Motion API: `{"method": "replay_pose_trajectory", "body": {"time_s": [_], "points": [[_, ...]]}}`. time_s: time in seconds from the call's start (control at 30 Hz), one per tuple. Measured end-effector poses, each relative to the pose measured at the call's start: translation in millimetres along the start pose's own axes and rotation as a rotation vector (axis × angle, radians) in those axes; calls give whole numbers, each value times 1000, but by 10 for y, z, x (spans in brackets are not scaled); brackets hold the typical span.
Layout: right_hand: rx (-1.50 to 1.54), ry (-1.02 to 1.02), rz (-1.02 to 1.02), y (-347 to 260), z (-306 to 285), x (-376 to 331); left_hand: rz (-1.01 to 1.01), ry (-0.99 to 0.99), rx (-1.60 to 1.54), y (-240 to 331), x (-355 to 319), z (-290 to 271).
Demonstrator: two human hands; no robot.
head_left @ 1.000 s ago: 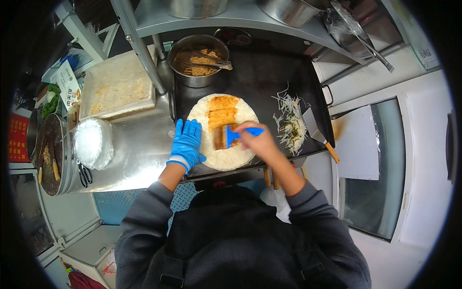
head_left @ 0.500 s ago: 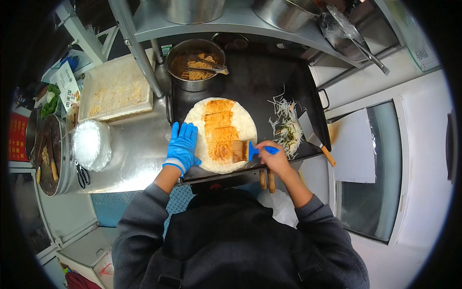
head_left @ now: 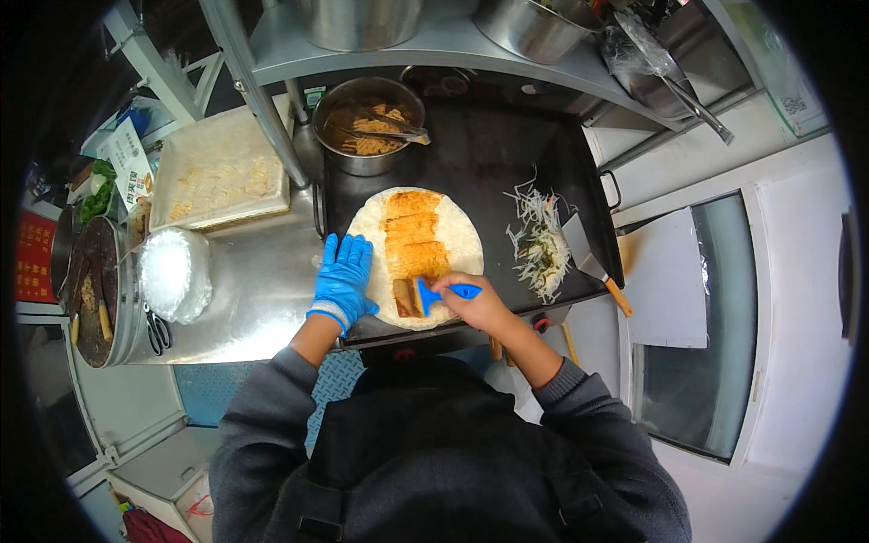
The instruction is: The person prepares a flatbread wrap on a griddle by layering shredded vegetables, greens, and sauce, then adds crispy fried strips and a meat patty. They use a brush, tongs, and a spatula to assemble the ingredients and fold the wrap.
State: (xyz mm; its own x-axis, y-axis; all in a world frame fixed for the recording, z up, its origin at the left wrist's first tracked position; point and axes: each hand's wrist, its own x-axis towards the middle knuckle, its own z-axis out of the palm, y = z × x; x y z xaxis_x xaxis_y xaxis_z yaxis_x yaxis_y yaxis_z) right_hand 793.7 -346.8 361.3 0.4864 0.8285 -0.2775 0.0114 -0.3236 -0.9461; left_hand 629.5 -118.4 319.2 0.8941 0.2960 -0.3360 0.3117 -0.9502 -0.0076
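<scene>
A round pale flatbread (head_left: 463, 237) lies on the near left part of the black griddle (head_left: 507, 127). Down its middle runs a column of orange-brown sauced slices (head_left: 413, 231). My right hand (head_left: 474, 302) is bare and closed round the blue handle of a basting brush (head_left: 425, 297). The brush's bristles press on the lowest slice near the bread's front edge. In a blue glove, my left hand (head_left: 342, 276) lies flat with fingers stretched at the bread's left edge, its thumb toward the bread. To the right sits a heap of shredded white vegetables (head_left: 544, 252), beside a wooden-handled scraper (head_left: 599, 273).
A steel pot (head_left: 368, 165) with strips of food and tongs stands on the griddle's far left. Left are a pale tray (head_left: 222, 167), a plastic-wrapped white stack (head_left: 175, 274), scissors (head_left: 157, 330) and a round board with knives (head_left: 93, 290). A steel shelf (head_left: 453, 45) spans the far side.
My right hand has drawn the brush left, onto the lowest slice, and its bristles now tilt the other way. The left hand stays nearly in place.
</scene>
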Motion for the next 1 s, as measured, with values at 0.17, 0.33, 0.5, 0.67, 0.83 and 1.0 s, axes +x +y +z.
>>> {"method": "replay_pose_trajectory", "body": {"time_s": [0.17, 0.33, 0.5, 0.67, 0.83, 1.0], "points": [[-295, 247, 227, -94, -68, 9, -11, -1, -17, -10, -7, 12], [124, -153, 9, 82, -2, 60, 3, -6, 13, -16, -7, 18], [-62, 193, 186, 339, -154, -35, 10, 4, 31, -24, -32, 40], [148, 65, 270, 131, -227, -90, 33, 19, 34, -50, -44, 49], [399, 292, -377, -1091, -950, -24, 38, 57, 63, -58, -46, 77], [467, 261, -726, -2702, -1002, 669, 35, 68, 53, -64, -67, 74]]}}
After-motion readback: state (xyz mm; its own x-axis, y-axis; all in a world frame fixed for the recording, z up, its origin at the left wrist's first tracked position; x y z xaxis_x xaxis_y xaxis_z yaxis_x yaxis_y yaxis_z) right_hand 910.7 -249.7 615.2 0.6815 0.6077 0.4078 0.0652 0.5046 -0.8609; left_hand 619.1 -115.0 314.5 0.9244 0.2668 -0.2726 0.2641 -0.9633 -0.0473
